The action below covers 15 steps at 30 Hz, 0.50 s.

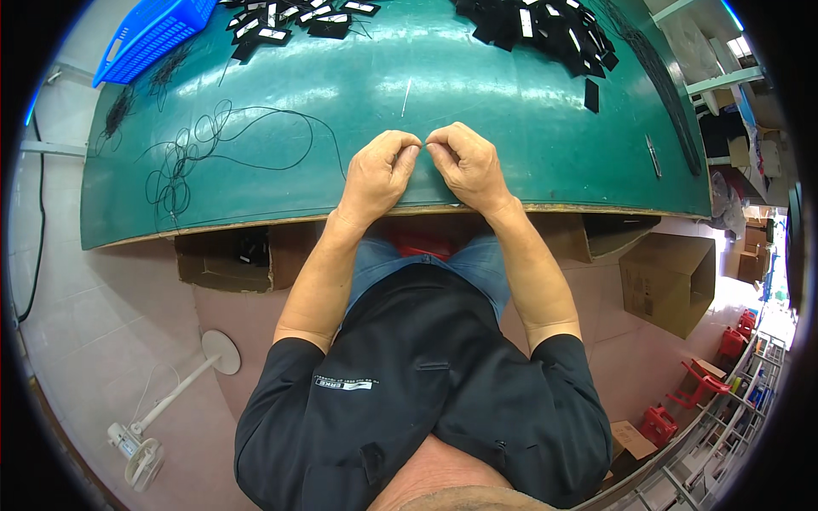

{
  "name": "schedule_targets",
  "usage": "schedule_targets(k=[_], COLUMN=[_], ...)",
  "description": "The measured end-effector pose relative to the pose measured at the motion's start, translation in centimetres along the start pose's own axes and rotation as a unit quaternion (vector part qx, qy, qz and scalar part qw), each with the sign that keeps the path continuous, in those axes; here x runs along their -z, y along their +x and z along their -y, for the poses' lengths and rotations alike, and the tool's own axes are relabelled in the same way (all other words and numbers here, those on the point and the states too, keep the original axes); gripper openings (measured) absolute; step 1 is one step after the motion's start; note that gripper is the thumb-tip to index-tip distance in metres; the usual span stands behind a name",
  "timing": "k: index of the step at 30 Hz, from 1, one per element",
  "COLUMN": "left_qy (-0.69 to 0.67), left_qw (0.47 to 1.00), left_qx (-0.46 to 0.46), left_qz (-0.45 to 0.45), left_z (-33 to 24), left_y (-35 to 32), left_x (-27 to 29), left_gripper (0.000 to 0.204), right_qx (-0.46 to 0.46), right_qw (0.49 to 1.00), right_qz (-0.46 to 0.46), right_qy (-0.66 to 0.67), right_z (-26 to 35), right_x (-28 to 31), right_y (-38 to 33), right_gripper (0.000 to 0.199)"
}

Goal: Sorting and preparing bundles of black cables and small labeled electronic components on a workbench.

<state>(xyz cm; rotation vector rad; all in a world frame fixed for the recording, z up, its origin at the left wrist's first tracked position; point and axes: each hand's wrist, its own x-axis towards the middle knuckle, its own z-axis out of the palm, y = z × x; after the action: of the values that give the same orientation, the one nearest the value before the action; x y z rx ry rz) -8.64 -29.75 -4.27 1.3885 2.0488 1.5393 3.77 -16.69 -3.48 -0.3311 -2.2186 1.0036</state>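
Left hand (379, 175) and right hand (467, 163) are curled, fingertips pinched together and almost touching over the green table (511, 128), near its front edge. Whatever is pinched is too small to tell. Tangled black cord (183, 157) lies left; black tags (545, 25) are piled far back.

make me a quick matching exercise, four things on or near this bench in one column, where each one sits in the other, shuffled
1. blue basket
2. tangled black cord
3. cardboard box
4. white desk fan

a. floor, lower left
b. green table, left part
c. floor, right of the person
d. far left corner of the table

Pairs: 1-d, 2-b, 3-c, 4-a
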Motion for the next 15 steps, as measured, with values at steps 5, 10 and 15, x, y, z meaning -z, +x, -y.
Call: schedule_targets(k=[5, 10, 15], left_qy=[0.015, -0.012, -0.034], left_qw=[0.999, 1.0, 0.999], left_qx=[-0.03, 0.018, 0.018], left_qz=[-0.016, -0.003, -0.007], left_z=[-0.6, -1.3, -1.0], left_y=[0.4, 0.5, 0.6], left_x=[-0.5, -0.7, -1.2], left_gripper=[0.008, 0.007, 0.008], right_qx=[0.018, 0.001, 0.009], right_qw=[1.0, 1.0, 0.999], right_qz=[-0.017, -0.019, -0.036], right_qy=[0.003, 0.012, 0.007], right_z=[-0.3, -0.3, -0.4], right_x=[-0.3, 0.1, 0.1], right_y=[-0.3, -0.6, -0.7], right_gripper=[0.009, 0.009, 0.008])
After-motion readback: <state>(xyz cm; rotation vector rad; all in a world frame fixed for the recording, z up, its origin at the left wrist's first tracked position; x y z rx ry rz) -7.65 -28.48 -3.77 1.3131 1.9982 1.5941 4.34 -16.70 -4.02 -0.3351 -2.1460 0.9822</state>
